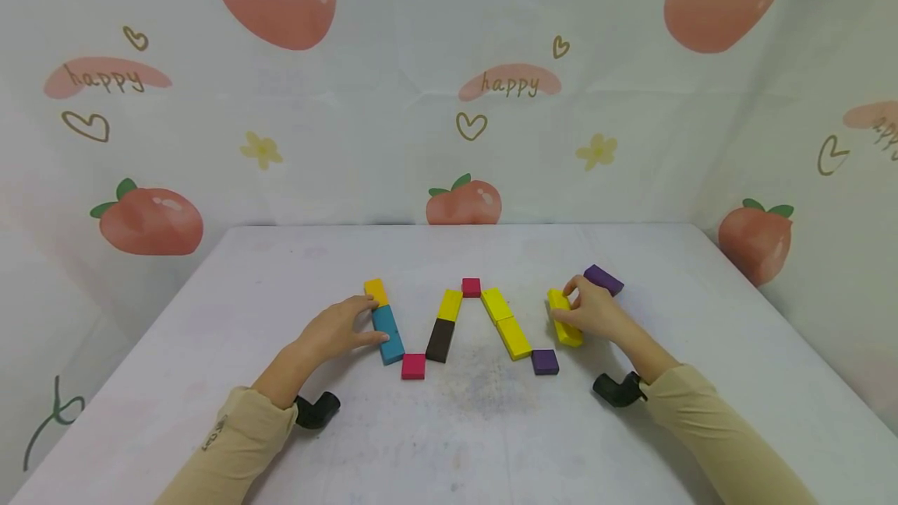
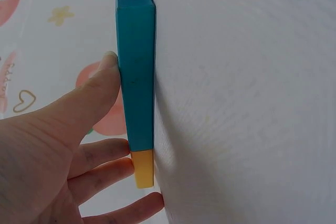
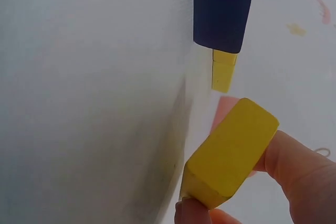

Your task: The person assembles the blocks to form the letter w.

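Note:
In the head view, my left hand (image 1: 335, 332) rests at a blue block (image 1: 388, 333) and the orange-yellow block (image 1: 376, 291) beyond it. The left wrist view has the thumb along the side of the blue block (image 2: 136, 72), with loosely spread fingertips by the orange-yellow block (image 2: 142, 170). My right hand (image 1: 591, 310) pinches a yellow block (image 1: 563, 319) between thumb and fingers, to the right of the row. Close up, that yellow block (image 3: 231, 153) is tilted in the right wrist view. Just behind the right hand lies a purple block (image 1: 604, 279).
The zigzag row continues with a red block (image 1: 414, 366), a dark brown block (image 1: 440, 340), a yellow block (image 1: 450, 305), another red block (image 1: 471, 287), two yellow blocks (image 1: 514, 337) end to end, and a purple square block (image 1: 545, 361). A printed curtain (image 1: 379, 139) hangs behind the white table (image 1: 435, 443).

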`<state>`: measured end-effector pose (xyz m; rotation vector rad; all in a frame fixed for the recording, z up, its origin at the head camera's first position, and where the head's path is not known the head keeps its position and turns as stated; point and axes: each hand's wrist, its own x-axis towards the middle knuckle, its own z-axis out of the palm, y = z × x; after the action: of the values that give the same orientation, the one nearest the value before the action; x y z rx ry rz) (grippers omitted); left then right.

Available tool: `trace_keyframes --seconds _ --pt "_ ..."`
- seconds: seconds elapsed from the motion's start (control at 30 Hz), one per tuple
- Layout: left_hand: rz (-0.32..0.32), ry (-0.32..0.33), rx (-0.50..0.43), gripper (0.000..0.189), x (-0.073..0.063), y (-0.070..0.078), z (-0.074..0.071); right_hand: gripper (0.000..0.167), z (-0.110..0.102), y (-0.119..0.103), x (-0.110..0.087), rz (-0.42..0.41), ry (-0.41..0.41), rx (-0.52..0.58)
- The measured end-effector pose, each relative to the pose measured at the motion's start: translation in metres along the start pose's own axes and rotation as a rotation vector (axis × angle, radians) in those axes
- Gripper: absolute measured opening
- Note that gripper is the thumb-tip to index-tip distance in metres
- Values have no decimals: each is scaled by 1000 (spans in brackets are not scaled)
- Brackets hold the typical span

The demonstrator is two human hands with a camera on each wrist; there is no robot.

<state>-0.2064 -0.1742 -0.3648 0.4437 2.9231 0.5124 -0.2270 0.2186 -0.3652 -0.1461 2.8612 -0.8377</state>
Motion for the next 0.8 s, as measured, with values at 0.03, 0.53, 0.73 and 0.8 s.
trace_keyframes --seconds 0.03,0.53,0.73,0.8 --pt "-1 -1 0 66 0 0 0 47 0 0 0 6 -5 1" --pt "-5 4 -8 66 1 -2 1 53 -1 -5 -3 67 -76 -29" --pt "10 14 -4 65 1 -2 2 57 -10 4 -5 -42 -62 -17" --pt "16 18 1 65 0 -2 2 59 -12 9 -6 -108 -68 -5"
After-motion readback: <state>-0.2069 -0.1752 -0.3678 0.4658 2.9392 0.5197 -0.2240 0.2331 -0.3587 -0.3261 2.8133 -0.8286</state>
